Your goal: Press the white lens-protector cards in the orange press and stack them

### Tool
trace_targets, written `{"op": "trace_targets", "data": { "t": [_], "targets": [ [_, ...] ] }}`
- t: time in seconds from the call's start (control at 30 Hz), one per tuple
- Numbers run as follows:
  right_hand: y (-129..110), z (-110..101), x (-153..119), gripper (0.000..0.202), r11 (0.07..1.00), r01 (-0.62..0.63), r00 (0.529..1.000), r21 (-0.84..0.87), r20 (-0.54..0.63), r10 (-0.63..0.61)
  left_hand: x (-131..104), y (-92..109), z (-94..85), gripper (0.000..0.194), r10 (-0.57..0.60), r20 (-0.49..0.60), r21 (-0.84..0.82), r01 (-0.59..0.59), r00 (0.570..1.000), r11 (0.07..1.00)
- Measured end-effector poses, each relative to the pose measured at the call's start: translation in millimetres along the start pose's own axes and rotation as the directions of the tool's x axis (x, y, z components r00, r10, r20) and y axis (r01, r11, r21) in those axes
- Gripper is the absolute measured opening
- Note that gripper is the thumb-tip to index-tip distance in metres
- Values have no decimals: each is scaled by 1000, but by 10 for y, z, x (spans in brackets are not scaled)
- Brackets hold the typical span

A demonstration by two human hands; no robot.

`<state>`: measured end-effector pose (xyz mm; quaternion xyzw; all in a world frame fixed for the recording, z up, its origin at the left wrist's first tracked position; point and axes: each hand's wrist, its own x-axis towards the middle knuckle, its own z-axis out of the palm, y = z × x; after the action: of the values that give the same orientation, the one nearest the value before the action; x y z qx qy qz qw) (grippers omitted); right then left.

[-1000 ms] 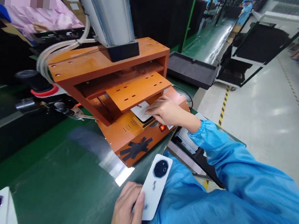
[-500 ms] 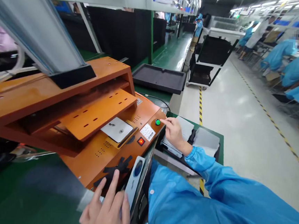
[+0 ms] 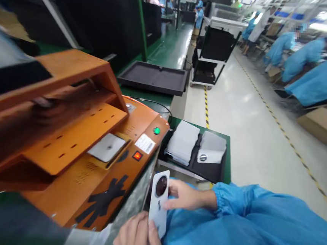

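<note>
A white phone back cover (image 3: 157, 213) with a large round dark camera area stands upright between my hands. My left hand (image 3: 139, 234) grips its lower end, thumb lying on the face. From the right, my right hand (image 3: 185, 196) pinches its edge, some fingertips hidden behind it. Left of them is an orange press machine (image 3: 68, 190) with a green button (image 3: 156, 130), a lit red switch (image 3: 137, 156) and black tape strips (image 3: 102, 201). Another pale panel (image 3: 107, 147) lies in the machine's fixture (image 3: 120, 155), partly under the orange plate.
Beside the machine, a black tray (image 3: 209, 171) holds stacks of pale sheets (image 3: 183, 141) and covers (image 3: 211, 147). A dark shallow tray (image 3: 153, 77) sits on the green bench. Further off are a wheeled cart (image 3: 216, 47), a cardboard box (image 3: 324, 121) and people in blue smocks.
My right hand has left the green button and come down to the cover. My left hand now grips the cover, which is raised from the machine's front edge. The view has shifted right.
</note>
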<state>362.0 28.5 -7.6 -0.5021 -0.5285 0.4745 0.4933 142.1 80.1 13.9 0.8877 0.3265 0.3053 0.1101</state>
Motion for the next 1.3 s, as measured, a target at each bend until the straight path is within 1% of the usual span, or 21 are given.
{"op": "trace_targets", "data": {
  "t": [0.03,0.07,0.1,0.13,0.17,0.27,0.33,0.37,0.43,0.53,0.63,0.77,0.83,0.87,0.93,0.97,1.03,1.1,1.2,1.23,1.3],
  "targets": [
    [72,30,-77,49,999,-50,996,-17,-69,49,-17,70,78,22,8,58,-35,-6,998,999],
    [146,-29,-138,43,989,-110,980,-98,-180,91,-33,120,140,30,7,106,-68,0,994,998],
    [216,-177,-195,39,958,-187,945,-217,-305,116,-53,145,183,38,-3,143,-98,17,990,995],
    [277,-399,-263,36,884,-296,891,-363,-438,119,-76,143,209,45,-17,171,-131,40,985,991],
    [325,-671,-348,34,810,-397,834,-432,-539,121,-105,118,219,47,-31,192,-164,63,981,985],
    [415,-1510,-706,28,628,-606,709,-488,-689,149,-197,-20,208,38,-10,236,-241,69,972,968],
    [464,-1875,-955,22,500,-695,669,-516,-719,188,-232,-73,199,32,77,246,-286,-3,966,958],
    [494,-1974,-1055,19,441,-723,659,-532,-723,208,-240,-68,192,31,130,242,-311,-50,962,949],
    [564,-2037,-1185,14,340,-747,655,-571,-718,235,-240,6,150,29,208,228,-358,-116,951,926],
    [665,-1999,-1238,19,241,-722,691,-649,-691,211,-234,153,-10,26,187,247,-372,-85,951,924],
    [763,-2070,-1233,27,197,-651,758,-733,-635,146,-270,130,-264,27,93,268,-323,-2,959,947],
    [919,-2196,-1111,28,136,-551,829,-823,-559,-24,-389,-204,-588,27,-188,163,-110,208,968,972],
    [966,-2057,-912,25,139,-471,865,-871,-487,-119,-400,-397,-638,31,-331,80,52,328,940,943],
    [968,-1909,-769,23,173,-396,891,-902,-423,-164,-387,-473,-629,35,-376,52,134,367,925,921],
    [908,-1465,-425,20,297,-143,930,-944,-231,-286,-349,-560,-575,43,-423,32,272,400,905,875],
    [841,-1188,-245,22,358,41,924,-933,-101,-369,-341,-567,-543,45,-435,34,320,403,900,858],
    [641,-592,84,32,435,391,847,-811,133,-514,-389,-519,-502,50,-451,34,372,408,892,834],
    [396,-31,337,33,432,649,724,-626,334,-604,-536,-419,-500,55,-461,16,391,419,887,820],
    [90,604,594,22,378,821,568,-427,547,-615,-848,-256,-536,62,-473,-19,418,437,881,797],
    [25,752,659,21,366,839,543,-402,585,-603,-939,-212,-546,64,-474,-30,424,441,880,791],
    [-57,965,763,21,343,850,527,-401,620,-581,-1060,-149,-552,65,-478,-54,434,452,877,779]
  ]
}}
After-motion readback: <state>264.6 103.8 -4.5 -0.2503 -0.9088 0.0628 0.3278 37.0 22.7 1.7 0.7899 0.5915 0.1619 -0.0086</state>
